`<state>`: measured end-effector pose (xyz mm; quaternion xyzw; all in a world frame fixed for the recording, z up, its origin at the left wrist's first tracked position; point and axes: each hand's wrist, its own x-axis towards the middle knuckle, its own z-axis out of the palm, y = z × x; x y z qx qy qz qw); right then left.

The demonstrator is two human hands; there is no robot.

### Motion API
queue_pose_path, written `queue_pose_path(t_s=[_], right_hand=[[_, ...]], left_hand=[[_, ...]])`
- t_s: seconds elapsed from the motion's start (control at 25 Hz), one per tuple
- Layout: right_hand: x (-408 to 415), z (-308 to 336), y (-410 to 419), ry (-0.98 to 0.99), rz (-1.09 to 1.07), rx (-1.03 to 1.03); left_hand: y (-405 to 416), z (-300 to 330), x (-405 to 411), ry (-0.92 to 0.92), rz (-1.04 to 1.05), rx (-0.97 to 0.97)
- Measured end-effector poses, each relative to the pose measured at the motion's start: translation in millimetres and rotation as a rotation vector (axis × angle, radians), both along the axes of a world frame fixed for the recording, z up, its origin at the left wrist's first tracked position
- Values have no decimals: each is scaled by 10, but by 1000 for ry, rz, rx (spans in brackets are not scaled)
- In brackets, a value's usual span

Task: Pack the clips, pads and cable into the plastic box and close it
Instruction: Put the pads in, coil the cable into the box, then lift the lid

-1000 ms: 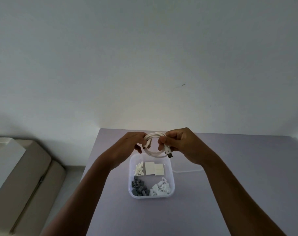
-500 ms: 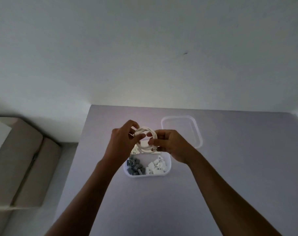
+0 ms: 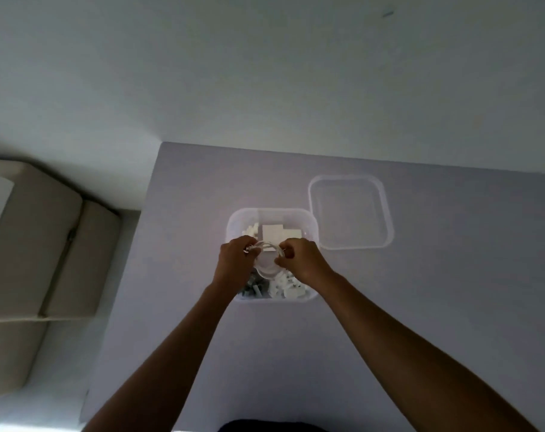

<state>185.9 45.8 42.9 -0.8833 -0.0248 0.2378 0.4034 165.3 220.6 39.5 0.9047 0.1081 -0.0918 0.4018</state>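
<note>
A clear plastic box (image 3: 233,227) stands open on the grey table. Inside it lie white square pads (image 3: 272,234) at the back, white clips (image 3: 291,289) at the front right and grey clips (image 3: 252,289) at the front left. A coiled white cable (image 3: 266,269) hangs just over the box's middle. My left hand (image 3: 235,263) pinches the coil's left side and my right hand (image 3: 301,260) pinches its right side. Part of the coil is hidden behind my fingers.
The box's clear lid (image 3: 350,213) lies flat on the table (image 3: 421,307), just right of and behind the box. Beige cardboard boxes (image 3: 37,244) stand on the floor left of the table. A pale wall rises behind the table's far edge.
Both hands have lowered the coiled cable down toward the box's opening. The camera has tilted downward, bringing the lid and more of the table into view.
</note>
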Motion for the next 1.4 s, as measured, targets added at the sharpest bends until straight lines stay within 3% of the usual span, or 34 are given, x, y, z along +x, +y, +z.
queue_pose_path(t_s=[0.28,0.44,0.56,0.76,0.92,1.04,1.12,1.24,1.4], right_hand=[[107,-259,-43,-30,43,-127],[179,-122,-313,-266,-238,14],[206,-191,-676,-374,-462,-52],[28,-735,-1197,-137,-266,-398],[52,-861,-1343,-212,-235,-520],[159,-708,-1403,-269,-339,-447],[307,-398,-1408,-437,-398,-339],[436,391,-1319,-672,-448,-23],[357,1217,-1136,-539,-532,327]], left_hand=[[-156,-409,89,166,20,81],[-202,-511,125,193,-11,152],[-223,-565,120,175,-12,187],[-290,-523,105,126,-31,261],[-331,-427,98,65,-39,271],[-324,-299,121,-17,-4,202],[-323,-190,153,-94,12,138],[-322,15,229,-199,53,33],[-268,354,344,-214,174,-166]])
